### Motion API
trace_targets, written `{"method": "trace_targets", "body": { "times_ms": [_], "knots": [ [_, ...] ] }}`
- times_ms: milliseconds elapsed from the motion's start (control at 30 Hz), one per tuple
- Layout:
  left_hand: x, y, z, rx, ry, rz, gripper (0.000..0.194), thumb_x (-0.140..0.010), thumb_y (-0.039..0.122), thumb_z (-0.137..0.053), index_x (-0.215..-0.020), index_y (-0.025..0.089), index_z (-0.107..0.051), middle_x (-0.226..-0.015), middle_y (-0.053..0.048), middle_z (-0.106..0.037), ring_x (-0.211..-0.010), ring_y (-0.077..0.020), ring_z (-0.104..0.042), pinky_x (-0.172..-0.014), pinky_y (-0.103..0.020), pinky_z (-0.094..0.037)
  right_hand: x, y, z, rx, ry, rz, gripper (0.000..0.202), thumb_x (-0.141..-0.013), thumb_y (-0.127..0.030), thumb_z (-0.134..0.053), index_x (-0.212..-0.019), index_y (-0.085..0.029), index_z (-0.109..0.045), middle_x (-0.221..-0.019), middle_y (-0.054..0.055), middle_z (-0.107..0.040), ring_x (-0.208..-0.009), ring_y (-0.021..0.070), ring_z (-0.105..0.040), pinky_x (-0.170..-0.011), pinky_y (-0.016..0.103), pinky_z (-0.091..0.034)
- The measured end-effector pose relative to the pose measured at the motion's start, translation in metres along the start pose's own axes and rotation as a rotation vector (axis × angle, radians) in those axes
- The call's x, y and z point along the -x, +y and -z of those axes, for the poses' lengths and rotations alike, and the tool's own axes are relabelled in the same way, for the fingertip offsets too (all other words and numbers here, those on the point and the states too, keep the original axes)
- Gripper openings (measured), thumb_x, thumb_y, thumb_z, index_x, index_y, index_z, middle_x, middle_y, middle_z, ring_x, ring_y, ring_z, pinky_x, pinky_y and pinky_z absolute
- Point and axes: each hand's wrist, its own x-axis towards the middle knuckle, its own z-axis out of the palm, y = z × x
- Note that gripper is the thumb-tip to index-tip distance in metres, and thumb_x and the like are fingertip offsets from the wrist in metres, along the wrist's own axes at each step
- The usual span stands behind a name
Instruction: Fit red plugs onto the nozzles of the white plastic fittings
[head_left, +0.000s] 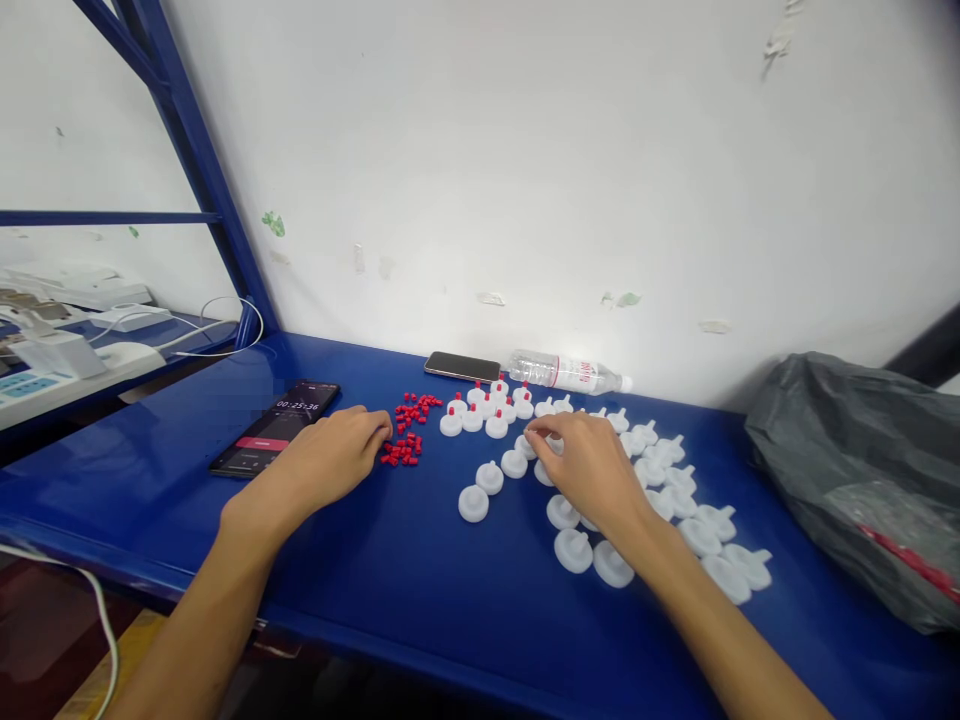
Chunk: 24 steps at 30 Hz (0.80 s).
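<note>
Two hands seem at the picking step, the left hand [337, 445] beside red caps [418, 441] left of centre, the right hand [589, 455] over white lids [574, 551] right of centre, both grips unclear, and next probably needs careful aligning.

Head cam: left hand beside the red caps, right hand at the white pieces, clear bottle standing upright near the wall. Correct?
Not quite: the clear bottle lies on its side, as the head view shows. The left hand is beside the red caps, the right hand at the white pieces.
</note>
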Motion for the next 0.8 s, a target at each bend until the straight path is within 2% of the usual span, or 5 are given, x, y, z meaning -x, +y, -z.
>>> {"method": "trace_targets", "body": {
  "times_ms": [167, 333, 533, 800],
  "knots": [
    [0.002, 0.003, 0.002, -0.005, -0.007, 0.012, 0.041, -0.105, 0.034, -0.024, -0.097, 0.024, -0.062, -0.098, -0.009, -0.067, -0.090, -0.0283, -0.068, -0.081, -0.042, -0.047, 0.001, -0.003, 0.005, -0.065, -0.011, 0.068, 0.031, -0.108, -0.038, -0.049, -0.110, -0.023, -0.077, -0.111, 0.007, -0.080, -0.108, 0.0301, -0.070, -0.095, 0.046, -0.049],
    [0.003, 0.006, 0.003, -0.005, -0.009, 0.013, 0.039, -0.105, 0.036, -0.027, -0.098, 0.024, -0.063, -0.102, -0.010, -0.068, -0.092, -0.0286, -0.069, -0.083, -0.042, -0.048, -0.005, -0.004, 0.004, -0.111, -0.127, 0.205, 0.041, -0.113, -0.041, -0.036, -0.129, -0.027, -0.072, -0.135, 0.005, -0.073, -0.128, 0.0271, -0.062, -0.109, 0.046, -0.043],
    [0.002, 0.006, 0.001, -0.010, 0.007, 0.012, 0.039, -0.105, 0.036, -0.028, -0.098, 0.024, -0.064, -0.100, -0.010, -0.069, -0.092, -0.0284, -0.070, -0.083, -0.041, -0.049, -0.013, -0.005, -0.003, -0.102, -0.224, 0.272, 0.045, -0.114, -0.044, -0.033, -0.129, -0.028, -0.071, -0.131, 0.003, -0.075, -0.124, 0.0275, -0.063, -0.108, 0.048, -0.044],
    [0.002, 0.004, -0.002, -0.026, 0.035, -0.021, 0.038, -0.105, 0.035, -0.031, -0.103, 0.023, -0.067, -0.099, -0.011, -0.068, -0.090, -0.0297, -0.069, -0.079, -0.042, -0.048, -0.012, -0.007, -0.009, -0.080, -0.221, 0.279, 0.045, -0.113, -0.045, -0.036, -0.132, -0.024, -0.071, -0.137, 0.007, -0.073, -0.131, 0.0303, -0.061, -0.113, 0.055, -0.039]
  ]
}}
